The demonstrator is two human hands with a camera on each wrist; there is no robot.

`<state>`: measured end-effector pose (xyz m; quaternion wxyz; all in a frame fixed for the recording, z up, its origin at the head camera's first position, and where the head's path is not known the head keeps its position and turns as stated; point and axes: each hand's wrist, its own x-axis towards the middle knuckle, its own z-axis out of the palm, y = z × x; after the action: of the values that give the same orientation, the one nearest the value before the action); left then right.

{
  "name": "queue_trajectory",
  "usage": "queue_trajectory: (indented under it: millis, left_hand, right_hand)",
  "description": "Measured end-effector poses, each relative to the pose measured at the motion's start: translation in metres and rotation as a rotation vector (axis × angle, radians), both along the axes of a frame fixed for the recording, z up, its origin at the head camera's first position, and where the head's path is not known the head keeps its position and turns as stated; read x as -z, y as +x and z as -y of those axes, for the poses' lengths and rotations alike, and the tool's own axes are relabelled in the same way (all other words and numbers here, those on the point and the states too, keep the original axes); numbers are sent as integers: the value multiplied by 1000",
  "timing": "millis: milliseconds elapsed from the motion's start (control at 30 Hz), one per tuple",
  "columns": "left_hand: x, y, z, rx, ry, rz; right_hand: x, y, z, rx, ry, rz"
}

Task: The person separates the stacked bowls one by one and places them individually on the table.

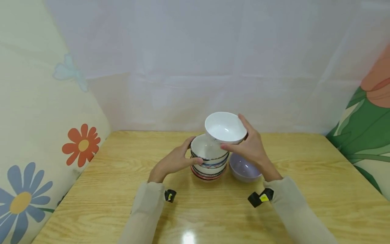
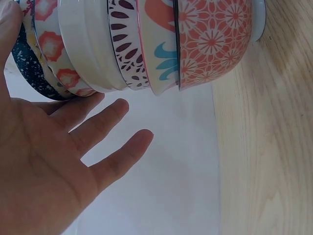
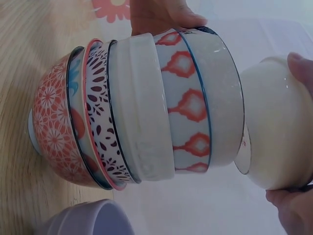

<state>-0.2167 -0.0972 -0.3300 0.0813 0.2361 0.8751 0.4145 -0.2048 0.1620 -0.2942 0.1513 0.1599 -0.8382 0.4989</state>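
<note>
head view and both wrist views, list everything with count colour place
stacked bowls: at least six, mixed colours, on table
white bowl: 1, white, held above stacked bowls' right side
purple bowl: 1, pale purple, right of stacked bowls
table: 1, light wood, under bowls
backdrop: 1, pale, behind table
floral coverings: 2, cream and multicoloured, left and right
wrist devices: 2, black and yellow, by sleeves
sleeves: 2, beige, forearms
hands: 2, left hand gripping stacked bowls, right hand white bowl

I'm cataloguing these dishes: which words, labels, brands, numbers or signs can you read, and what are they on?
No text is readable in any view.
Stacked plain white bowl: faint raised marks, too blurred to tell if they are letters.
Yellow wrist patches: too small to tell if they bear text.
</note>
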Motion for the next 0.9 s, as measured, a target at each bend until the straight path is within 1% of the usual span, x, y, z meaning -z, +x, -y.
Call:
queue_trajectory:
  millis: [133,433,733,900]
  left_hand:
    - [0,0,0,0,3,0]
    - [0,1,0,5,9,4]
    - [1,1,1,17,19,6]
    - [1,0,1,19,17,3]
  right_hand:
    - [-1,3,-6,-1,3,4]
    - [0,7,-21,39,-8,17]
    - [6,9,-34,57,-16,18]
    - [11,10,-40,91,-2,33]
